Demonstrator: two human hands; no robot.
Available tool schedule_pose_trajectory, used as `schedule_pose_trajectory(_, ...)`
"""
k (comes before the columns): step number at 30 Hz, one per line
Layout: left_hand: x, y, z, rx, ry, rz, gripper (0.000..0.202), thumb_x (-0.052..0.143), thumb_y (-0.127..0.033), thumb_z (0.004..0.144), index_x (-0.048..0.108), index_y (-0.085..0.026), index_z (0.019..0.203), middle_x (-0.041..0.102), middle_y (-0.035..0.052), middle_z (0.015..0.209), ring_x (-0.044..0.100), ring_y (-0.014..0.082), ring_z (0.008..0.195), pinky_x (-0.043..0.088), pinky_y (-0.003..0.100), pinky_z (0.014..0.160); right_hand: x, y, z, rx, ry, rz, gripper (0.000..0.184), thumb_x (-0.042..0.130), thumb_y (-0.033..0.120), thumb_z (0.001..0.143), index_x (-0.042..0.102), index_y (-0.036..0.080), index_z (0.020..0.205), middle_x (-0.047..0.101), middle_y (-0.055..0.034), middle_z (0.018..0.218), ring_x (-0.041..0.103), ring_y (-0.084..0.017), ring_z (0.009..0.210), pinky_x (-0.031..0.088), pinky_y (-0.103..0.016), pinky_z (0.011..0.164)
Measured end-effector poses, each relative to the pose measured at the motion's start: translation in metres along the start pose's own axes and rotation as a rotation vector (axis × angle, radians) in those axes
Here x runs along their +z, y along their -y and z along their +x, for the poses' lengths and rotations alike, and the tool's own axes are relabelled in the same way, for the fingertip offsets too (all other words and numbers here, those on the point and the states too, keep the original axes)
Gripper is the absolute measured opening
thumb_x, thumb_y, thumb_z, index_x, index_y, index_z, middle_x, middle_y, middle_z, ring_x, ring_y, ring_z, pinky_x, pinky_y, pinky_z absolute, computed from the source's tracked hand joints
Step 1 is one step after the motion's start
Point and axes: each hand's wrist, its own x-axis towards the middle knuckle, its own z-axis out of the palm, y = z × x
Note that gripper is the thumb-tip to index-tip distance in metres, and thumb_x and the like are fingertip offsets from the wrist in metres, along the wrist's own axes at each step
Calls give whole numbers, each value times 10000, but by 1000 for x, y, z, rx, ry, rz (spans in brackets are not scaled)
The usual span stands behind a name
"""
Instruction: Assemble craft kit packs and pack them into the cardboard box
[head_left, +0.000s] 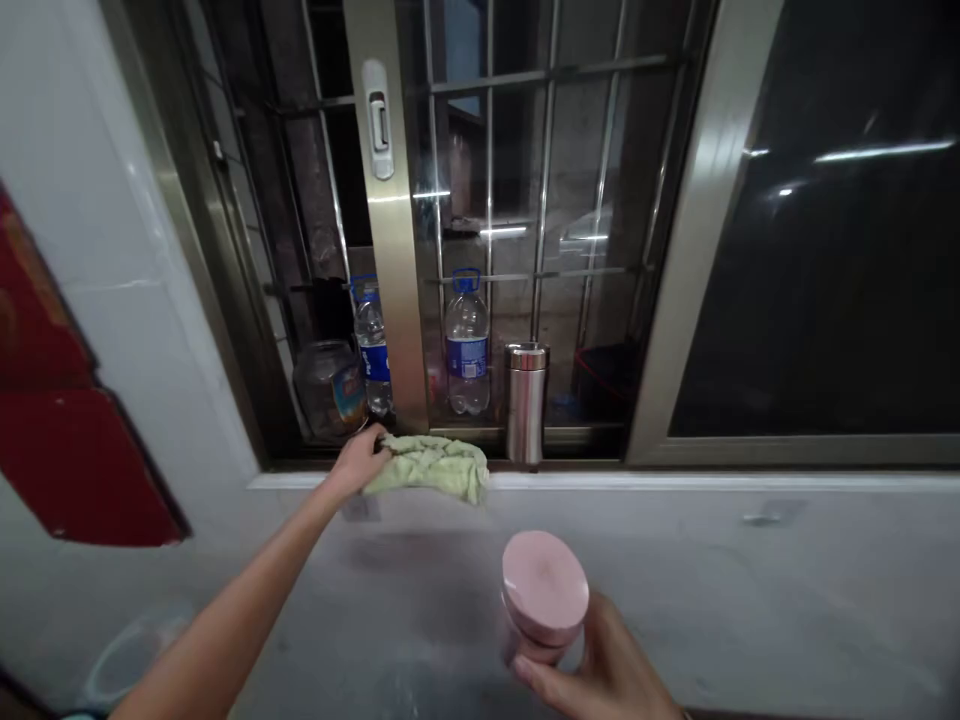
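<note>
Pale green cloth [427, 468] lies bunched along the far edge of the grey concrete ledge [697, 590], right at the foot of the window frame. Our left hand [360, 460] rests on its left end, fingers curled down over the fabric and clamping it against the ledge. Our right hand [604, 670] is near us and to the right, its fingers closed around the lower part of a round pink tub [545, 587]. We hold the tub tilted just above the ledge, its lid facing up, nearer to us than the cloth and to its right.

Beyond the glass of the sliding window [540, 200] stand two water bottles with blue caps and blue labels, [467, 345] one behind the metal window frame [394, 250] and [371, 350] one to its left. Their label writing is too small to read. A glass jar [328, 390] with a small colourful label sits at the far left, also unreadable, and a steel flask [526, 405] stands right of the bottles. Metal bars [547, 170] run behind the glass, and a latch [379, 120] sits on the frame. A red poster [67, 440] hangs on the white wall [157, 280] at left.
</note>
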Motion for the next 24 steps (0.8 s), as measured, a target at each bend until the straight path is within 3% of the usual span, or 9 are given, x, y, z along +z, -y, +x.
schedule_pose_trajectory(2, 3, -9, 2, 142, -42, -74, 147, 468, -198, 758, 558, -195, 873, 607, 12, 790, 569, 167, 765, 432, 279, 723, 1, 3, 29, 17, -49, -9, 354, 664, 313, 635, 619, 147, 945, 680, -64, 867, 616, -242, 802, 519, -339, 741)
schedule_pose_trajectory(5, 14, -31, -1, 307, -138, -240, 104, 472, -188, 773, 540, -197, 851, 597, 6, 811, 552, 144, 774, 424, 258, 721, 4, 14, 72, -21, -110, -1, 364, 693, 338, 634, 633, 143, 936, 690, -67, 860, 622, -242, 788, 521, -351, 739)
schedule_pose_trajectory(8, 30, -47, 5, 349, -122, -307, 98, 490, -150, 765, 545, -188, 837, 601, 10, 808, 558, 141, 775, 427, 258, 715, 9, 29, 111, -88, -217, 6, 357, 707, 366, 635, 641, 151, 912, 697, -70, 843, 630, -243, 767, 523, -345, 703)
schedule_pose_trajectory(11, 36, -49, 14, 402, -96, -271, 99, 509, -139, 767, 563, -177, 839, 609, 22, 797, 563, 150, 766, 438, 267, 693, 16, 38, 142, -138, -385, -77, 388, 719, 397, 626, 630, 159, 919, 697, -79, 839, 633, -248, 759, 519, -346, 680)
schedule_pose_trajectory(14, 20, -45, 23, 569, -174, -147, 182, 523, -211, 819, 594, -159, 979, 643, 75, 930, 572, 189, 884, 456, 313, 757, 23, 34, 165, -135, -450, -191, 416, 712, 398, 626, 604, 170, 957, 696, -83, 896, 642, -250, 804, 515, -344, 689)
schedule_pose_trajectory(17, -6, -43, 40, 803, -259, 139, 324, 483, -260, 874, 559, -161, 1172, 610, 121, 1173, 483, 262, 1160, 376, 443, 966, 25, 25, 179, -49, -463, -271, 435, 693, 397, 642, 587, 169, 997, 694, -92, 928, 649, -254, 836, 513, -354, 718)
schedule_pose_trajectory(21, -21, -39, 70, 1043, -223, 451, 270, 408, -203, 899, 639, -201, 1039, 618, 89, 1181, 442, 252, 1212, 226, 515, 1088, 25, 19, 186, 32, -489, -325, 476, 689, 444, 653, 583, 165, 1024, 691, -111, 953, 649, -268, 864, 507, -369, 733)
schedule_pose_trajectory(24, -18, -31, 79, 1081, -254, 492, 254, 410, -221, 894, 653, -224, 967, 617, 62, 1175, 459, 237, 1162, 219, 519, 1097, 27, 18, 187, 66, -542, -354, 521, 688, 477, 649, 574, 155, 1042, 688, -122, 953, 646, -276, 870, 503, -375, 733)
